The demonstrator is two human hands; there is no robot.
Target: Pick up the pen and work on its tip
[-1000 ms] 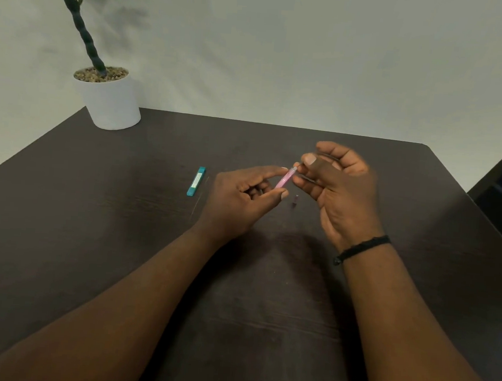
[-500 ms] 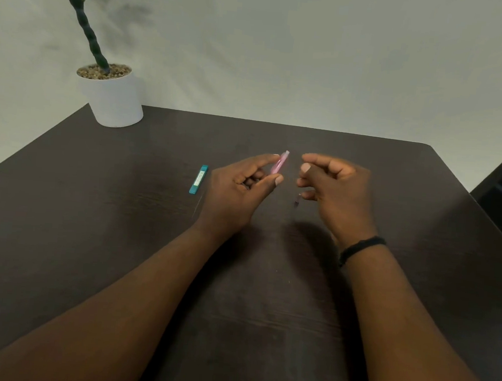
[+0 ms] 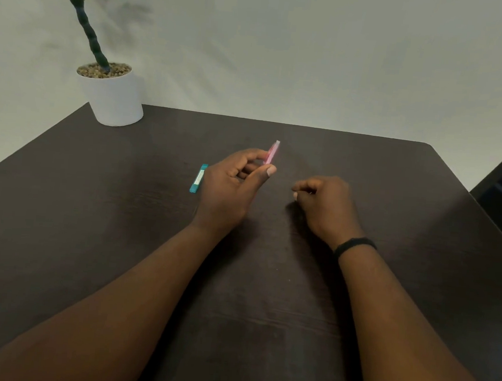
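Two hands hovering over dark wooden counter (image 3: 90, 237), left hand (image 3: 232, 186) pinching slim pink plastic tube (image 3: 272, 152), right hand (image 3: 324, 202) curling fingers, possibly empty, teal flat stick (image 3: 198, 178) lying beside left hand.

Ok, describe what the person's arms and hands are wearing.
Both forearms are bare, with no sleeves in view. The right wrist carries a plain black wristband, narrow and snug, with no marking visible on it. The left hand and right hand show no gloves, and no rings can be made out.
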